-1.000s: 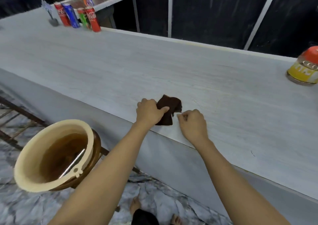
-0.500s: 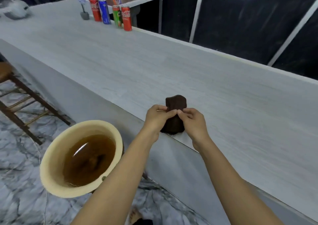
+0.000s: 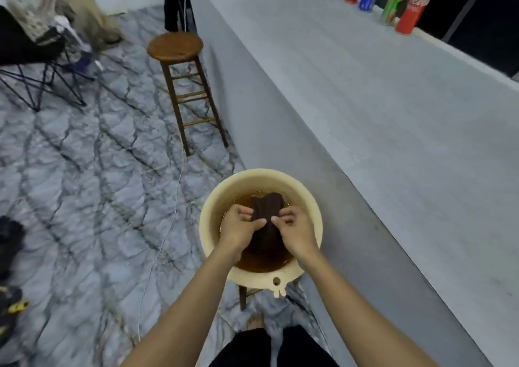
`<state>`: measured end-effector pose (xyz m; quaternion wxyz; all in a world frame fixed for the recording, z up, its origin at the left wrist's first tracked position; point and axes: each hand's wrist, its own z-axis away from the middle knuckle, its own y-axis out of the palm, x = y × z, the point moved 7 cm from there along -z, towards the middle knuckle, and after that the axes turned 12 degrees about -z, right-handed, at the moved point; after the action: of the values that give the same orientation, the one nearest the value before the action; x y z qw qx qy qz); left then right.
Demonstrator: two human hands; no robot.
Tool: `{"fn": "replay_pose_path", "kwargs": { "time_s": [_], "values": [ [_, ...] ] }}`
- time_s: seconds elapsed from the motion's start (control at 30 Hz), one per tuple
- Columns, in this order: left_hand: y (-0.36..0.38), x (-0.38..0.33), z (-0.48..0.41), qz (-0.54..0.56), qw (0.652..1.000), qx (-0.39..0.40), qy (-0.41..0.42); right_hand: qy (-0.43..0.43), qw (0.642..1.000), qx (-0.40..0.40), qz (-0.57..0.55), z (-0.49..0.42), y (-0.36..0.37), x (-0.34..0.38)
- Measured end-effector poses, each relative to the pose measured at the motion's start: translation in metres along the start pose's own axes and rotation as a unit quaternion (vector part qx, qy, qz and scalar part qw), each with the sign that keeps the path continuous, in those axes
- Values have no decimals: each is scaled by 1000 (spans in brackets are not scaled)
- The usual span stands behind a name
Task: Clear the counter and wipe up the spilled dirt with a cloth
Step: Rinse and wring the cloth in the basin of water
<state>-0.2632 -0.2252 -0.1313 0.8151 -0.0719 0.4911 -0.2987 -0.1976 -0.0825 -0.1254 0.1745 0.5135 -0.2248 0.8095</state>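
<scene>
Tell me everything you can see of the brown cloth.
The cloth is dark brown, soft and bunched into a lengthwise fold. The left hand and right hand pinch it from either side over the cream basin of brown water. Its lower end appears to reach the water.

Dark cloth [image 3: 265, 212], cream plastic basin [image 3: 213, 206], wooden stool [image 3: 175, 47], matt counter [image 3: 365, 100].

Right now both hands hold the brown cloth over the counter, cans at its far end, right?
No. The left hand and right hand hold the brown cloth over the cream basin beside the counter, not over it, as the head view shows. The cans are at the far end.
</scene>
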Motion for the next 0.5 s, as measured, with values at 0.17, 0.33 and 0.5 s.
{"fn": "replay_pose_path", "kwargs": {
  "time_s": [0.17, 0.33, 0.5],
  "values": [
    [6, 25, -19, -272, 960, -39, 61, -30, 977, 64, 202, -30, 26, -24],
    [38, 45, -38, -408, 906, 84, 69, -109, 869, 271, 400, -48, 63, -41],
    [50, 64, -46, -482, 866, 131, 11, -70, 808, 338, 478, -64, 70, -56]
  ]
}}
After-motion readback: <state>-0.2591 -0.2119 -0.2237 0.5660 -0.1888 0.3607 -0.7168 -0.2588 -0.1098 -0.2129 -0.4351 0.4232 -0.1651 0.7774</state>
